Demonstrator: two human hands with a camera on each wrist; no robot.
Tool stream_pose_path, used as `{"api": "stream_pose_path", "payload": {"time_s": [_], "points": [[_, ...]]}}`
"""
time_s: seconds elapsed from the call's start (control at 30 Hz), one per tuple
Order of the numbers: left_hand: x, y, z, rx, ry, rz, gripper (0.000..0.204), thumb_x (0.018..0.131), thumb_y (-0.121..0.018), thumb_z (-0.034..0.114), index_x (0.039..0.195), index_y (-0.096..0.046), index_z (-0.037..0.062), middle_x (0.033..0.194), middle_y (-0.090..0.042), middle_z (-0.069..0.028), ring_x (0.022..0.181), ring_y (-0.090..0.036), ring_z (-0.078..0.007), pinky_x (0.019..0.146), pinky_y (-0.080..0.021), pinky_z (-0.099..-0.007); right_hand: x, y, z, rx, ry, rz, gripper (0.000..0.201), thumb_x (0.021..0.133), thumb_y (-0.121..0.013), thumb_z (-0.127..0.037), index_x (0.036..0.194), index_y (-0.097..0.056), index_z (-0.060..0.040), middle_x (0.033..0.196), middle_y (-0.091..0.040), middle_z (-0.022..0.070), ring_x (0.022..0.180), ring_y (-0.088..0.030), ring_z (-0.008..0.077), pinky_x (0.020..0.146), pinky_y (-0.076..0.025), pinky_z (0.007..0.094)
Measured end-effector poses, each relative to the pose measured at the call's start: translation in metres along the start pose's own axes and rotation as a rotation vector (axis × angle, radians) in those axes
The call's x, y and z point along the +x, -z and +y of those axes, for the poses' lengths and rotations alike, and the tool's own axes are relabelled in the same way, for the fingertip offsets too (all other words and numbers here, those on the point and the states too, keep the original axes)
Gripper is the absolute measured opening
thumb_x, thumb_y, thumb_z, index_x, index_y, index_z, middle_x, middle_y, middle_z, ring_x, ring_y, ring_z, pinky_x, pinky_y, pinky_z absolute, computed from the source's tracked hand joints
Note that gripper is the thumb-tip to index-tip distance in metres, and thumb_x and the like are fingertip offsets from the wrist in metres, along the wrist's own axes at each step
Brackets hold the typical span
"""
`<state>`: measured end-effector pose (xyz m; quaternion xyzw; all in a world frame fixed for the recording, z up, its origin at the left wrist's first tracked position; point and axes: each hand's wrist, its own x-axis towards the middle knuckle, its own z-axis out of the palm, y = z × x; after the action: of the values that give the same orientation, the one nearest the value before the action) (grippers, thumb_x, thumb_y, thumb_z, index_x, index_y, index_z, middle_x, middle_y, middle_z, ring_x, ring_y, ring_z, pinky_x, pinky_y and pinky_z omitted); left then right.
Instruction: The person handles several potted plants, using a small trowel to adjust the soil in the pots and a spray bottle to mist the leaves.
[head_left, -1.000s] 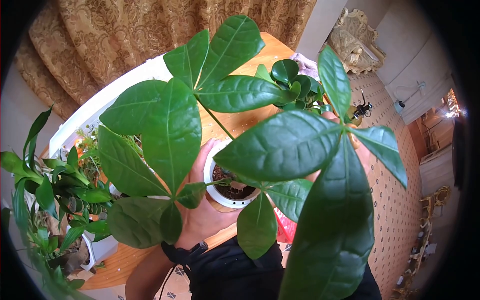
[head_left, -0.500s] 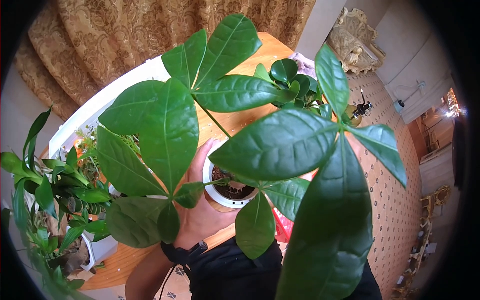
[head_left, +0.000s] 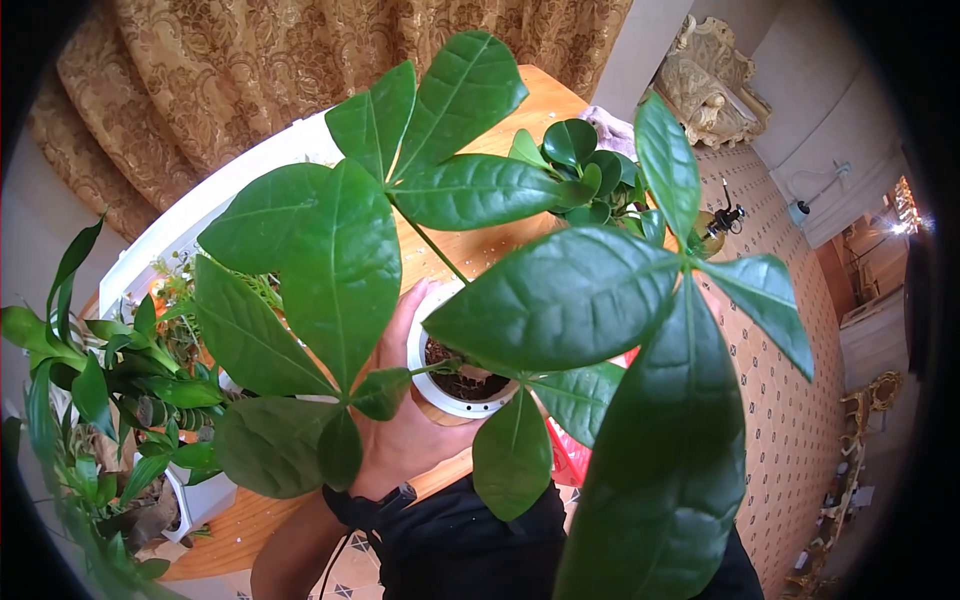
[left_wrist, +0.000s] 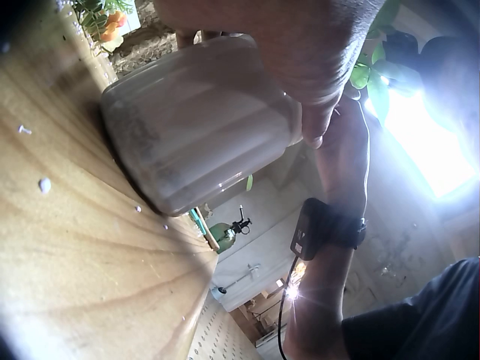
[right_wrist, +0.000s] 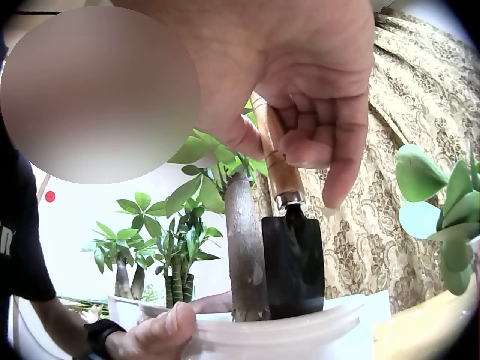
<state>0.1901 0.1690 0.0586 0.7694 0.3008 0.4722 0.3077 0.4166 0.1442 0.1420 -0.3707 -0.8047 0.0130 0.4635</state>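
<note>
A white pot [head_left: 420, 335] with dark soil holds a plant with broad green leaves [head_left: 340, 260], which cover much of the head view. My left hand [head_left: 410, 440] grips the pot's side, its thumb along the wall. In the left wrist view the pot [left_wrist: 195, 120] stands on the wooden table. My right hand [right_wrist: 307, 90] holds a small trowel by its wooden handle, thumb on one side and curled fingers on the other. The trowel's black blade [right_wrist: 292, 262] points down inside the rim, beside the thick trunk [right_wrist: 246, 247]. Leaves hide most of the right hand in the head view.
Several potted plants [head_left: 160, 380] crowd the left side of the table [head_left: 225, 530]. A round-leaved plant [head_left: 590, 165] stands at the back right. Something red [head_left: 570, 455] shows beside the pot's near side. White crumbs [left_wrist: 45, 185] lie scattered on the wood.
My right hand, seen earlier through the leaves at the right with the wooden handle, has dropped almost wholly behind them. The leaves sway slightly. My left hand stays on the pot.
</note>
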Motion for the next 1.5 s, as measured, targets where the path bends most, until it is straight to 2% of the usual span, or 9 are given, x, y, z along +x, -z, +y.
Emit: {"api": "stream_pose_path", "payload": {"time_s": [0.6,0.8,0.87,0.93,1.13,1.23,1.33,1.47,1.5], "points": [[0.001,-0.007,-0.013,-0.233,0.056,-0.084,0.102,0.074,-0.094,0.025,0.15,-0.033,-0.003,0.131,-0.058,-0.0148,0.119,-0.063,-0.0254,0.107,-0.049,-0.0393,-0.009,-0.005,0.009,-0.072,-0.037,0.12,0.039,0.078,-0.084,-0.014,0.11,-0.069,0.0027,0.104,-0.071,0.0208,0.087,-0.073,0.0368,0.077,-0.057,0.0422],[0.007,-0.004,-0.011,-0.269,0.065,-0.154,0.097,0.074,-0.093,0.023,0.148,-0.037,-0.0021,0.129,-0.06,-0.014,0.119,-0.063,-0.0243,0.105,-0.049,-0.039,0.011,0.01,-0.018,0.035,0.0,-0.034,0.036,0.082,-0.081,-0.017,0.113,-0.07,-0.0012,0.095,-0.071,0.0121,0.075,-0.07,0.0291,0.067,-0.055,0.0378],[0.007,-0.003,-0.01,-0.281,0.069,-0.173,0.096,0.074,-0.093,0.023,0.148,-0.038,-0.0018,0.129,-0.061,-0.0138,0.118,-0.063,-0.0239,0.105,-0.05,-0.0389,0.012,0.014,-0.025,-0.08,-0.247,-0.305,0.037,0.082,-0.082,-0.021,0.112,-0.07,-0.0039,0.09,-0.069,0.0076,0.069,-0.067,0.0234,0.062,-0.052,0.0366],[0.007,-0.001,-0.009,-0.292,0.074,-0.195,0.094,0.074,-0.093,0.022,0.147,-0.039,-0.0015,0.128,-0.061,-0.0135,0.118,-0.063,-0.0235,0.104,-0.05,-0.0388,-0.006,0.008,-0.014,-0.096,-0.173,-0.231,0.035,0.082,-0.082,-0.021,0.11,-0.07,-0.0045,0.088,-0.068,0.006,0.067,-0.066,0.0214,0.061,-0.051,0.0356],[-0.085,0.074,-0.019,-0.331,0.091,-0.269,0.09,0.074,-0.093,0.021,0.146,-0.043,-0.0006,0.126,-0.063,-0.0128,0.117,-0.063,-0.0224,0.102,-0.05,-0.0385,-0.001,0.008,-0.013,-0.179,-0.034,-0.139,0.027,0.085,-0.074,-0.013,0.107,-0.067,-0.0006,0.094,-0.069,0.0067,0.069,-0.065,0.0212,0.061,-0.051,0.0324],[-0.065,0.059,-0.016,-0.353,0.099,-0.308,0.088,0.074,-0.092,0.02,0.145,-0.045,-0.0002,0.126,-0.063,-0.0124,0.117,-0.063,-0.0218,0.101,-0.051,-0.0383,-0.004,0.004,-0.008,-0.064,-0.116,-0.059,0.028,0.084,-0.071,-0.009,0.11,-0.066,0.0014,0.102,-0.07,0.0125,0.078,-0.069,0.026,0.068,-0.056,0.0347],[-0.011,0.024,-0.009,-0.373,0.105,-0.349,0.085,0.074,-0.092,0.019,0.144,-0.047,0.0003,0.125,-0.064,-0.012,0.117,-0.063,-0.0213,0.1,-0.051,-0.0382,-0.005,0.012,-0.027,-0.263,-0.444,-0.238,0.031,0.087,-0.079,-0.023,0.114,-0.075,-0.0084,0.131,-0.067,0.0184,0.127,-0.059,0.0367,0.114,-0.038,0.055],[-0.002,0.016,-0.004,-0.402,0.111,-0.403,0.083,0.075,-0.092,0.018,0.143,-0.049,0.0009,0.123,-0.065,-0.0115,0.116,-0.063,-0.0205,0.098,-0.051,-0.038,-0.011,0.011,-0.023,-0.035,-0.567,-0.153,0.042,0.083,-0.083,-0.014,0.122,-0.072,-0.0034,0.126,-0.07,0.013,0.119,-0.063,0.0315,0.11,-0.042,0.0475],[-0.009,0.01,0.002,-0.404,0.111,-0.403,0.083,0.075,-0.092,0.018,0.143,-0.049,0.0009,0.123,-0.065,-0.0115,0.116,-0.063,-0.0205,0.098,-0.051,-0.038,-0.017,0.014,-0.018,-0.266,-0.347,-0.236,0.052,0.082,-0.084,-0.011,0.13,-0.067,-0.0029,0.127,-0.069,0.0137,0.12,-0.064,0.0294,0.109,-0.044,0.0453]]}}
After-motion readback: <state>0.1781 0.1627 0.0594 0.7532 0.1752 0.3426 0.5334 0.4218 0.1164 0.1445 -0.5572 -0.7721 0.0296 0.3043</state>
